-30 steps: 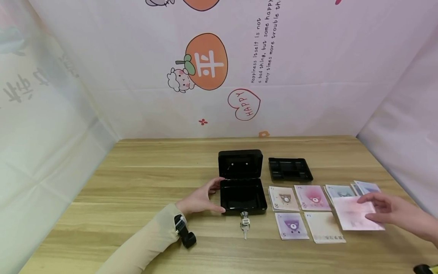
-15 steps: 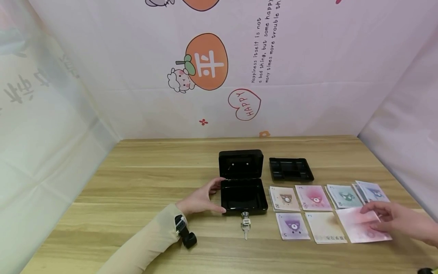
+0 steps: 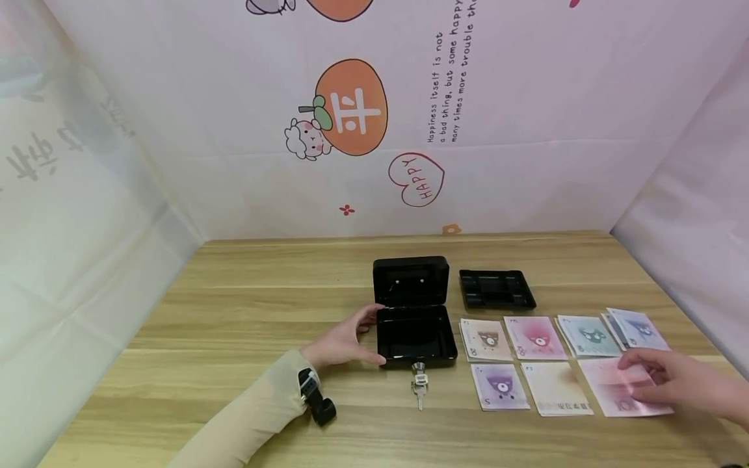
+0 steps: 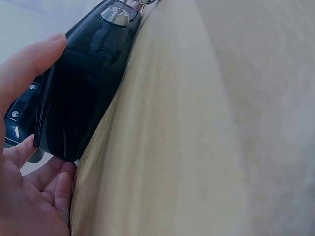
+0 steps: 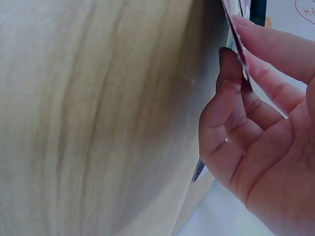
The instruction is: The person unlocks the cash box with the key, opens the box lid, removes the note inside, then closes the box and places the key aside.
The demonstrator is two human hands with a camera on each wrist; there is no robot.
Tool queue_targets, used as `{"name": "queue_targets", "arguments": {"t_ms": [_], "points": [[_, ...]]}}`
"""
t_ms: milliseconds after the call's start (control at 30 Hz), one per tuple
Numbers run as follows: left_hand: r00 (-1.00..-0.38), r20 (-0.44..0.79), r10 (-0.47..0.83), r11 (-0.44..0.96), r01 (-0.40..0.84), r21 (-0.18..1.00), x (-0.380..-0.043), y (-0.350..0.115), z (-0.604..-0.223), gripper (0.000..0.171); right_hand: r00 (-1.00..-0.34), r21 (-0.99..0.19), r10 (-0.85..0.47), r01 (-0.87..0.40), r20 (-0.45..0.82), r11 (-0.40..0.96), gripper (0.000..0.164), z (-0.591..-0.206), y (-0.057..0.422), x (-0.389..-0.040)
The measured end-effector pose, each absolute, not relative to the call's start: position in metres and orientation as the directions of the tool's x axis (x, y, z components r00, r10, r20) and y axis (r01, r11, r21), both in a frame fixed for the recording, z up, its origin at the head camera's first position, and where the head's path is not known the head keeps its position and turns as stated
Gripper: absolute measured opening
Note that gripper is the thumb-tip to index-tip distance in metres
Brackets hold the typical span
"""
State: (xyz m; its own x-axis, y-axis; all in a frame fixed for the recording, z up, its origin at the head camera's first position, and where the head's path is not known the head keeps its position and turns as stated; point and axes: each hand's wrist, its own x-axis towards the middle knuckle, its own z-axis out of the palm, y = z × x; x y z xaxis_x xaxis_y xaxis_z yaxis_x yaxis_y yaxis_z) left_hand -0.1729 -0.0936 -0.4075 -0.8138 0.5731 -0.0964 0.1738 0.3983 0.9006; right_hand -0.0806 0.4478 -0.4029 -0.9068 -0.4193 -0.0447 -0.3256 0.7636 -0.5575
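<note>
A black cash box (image 3: 417, 333) stands with its lid raised, keys (image 3: 419, 388) hanging from its front lock. My left hand (image 3: 343, 339) grips its left side, thumb at the front corner and fingers at the back one, as the left wrist view of the box (image 4: 81, 98) also shows. On the right, my right hand (image 3: 681, 382) pinches a pink banknote (image 3: 611, 390) low at the right end of the front row. Thumb and fingers lie on opposite faces of the paper (image 5: 238, 44) in the right wrist view.
Beside the note lie a cream stack (image 3: 552, 387) and a purple stack (image 3: 500, 387). Behind are brown (image 3: 487, 341), pink (image 3: 535, 339), green (image 3: 591, 336) and blue (image 3: 640, 328) banknotes. A black compartment tray (image 3: 496, 290) sits right of the lid. A cloth wall (image 3: 526, 188) borders the table's back.
My right hand has brought the pink banknote down toward the front and slightly right, off the green stack to beside the cream one. The left hand has stayed on the box.
</note>
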Motion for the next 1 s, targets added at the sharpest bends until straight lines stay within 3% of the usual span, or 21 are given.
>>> {"name": "queue_targets", "arguments": {"t_ms": [500, 767, 867, 1000], "points": [[-0.811, -0.094, 0.577, 0.387, 0.171, 0.906, -0.173, -0.094, -0.408, 0.092, -0.893, -0.310, -0.428, -0.450, 0.142, 0.837, 0.052, -0.409, 0.435, -0.074], [-0.811, -0.084, 0.579, 0.383, 0.179, 0.906, -0.174, -0.094, -0.409, 0.091, -0.952, -0.270, -0.300, -0.275, -0.056, 0.923, 0.056, -0.398, 0.431, -0.079], [-0.809, -0.084, 0.582, 0.383, 0.181, 0.906, -0.174, -0.094, -0.410, 0.091, -0.959, -0.277, -0.282, -0.271, 0.000, 0.922, 0.056, -0.397, 0.431, -0.076], [-0.807, -0.087, 0.583, 0.386, 0.181, 0.905, -0.174, -0.095, -0.409, 0.091, -0.953, -0.376, -0.280, -0.302, 0.113, 0.876, 0.045, -0.397, 0.433, -0.077]]}}
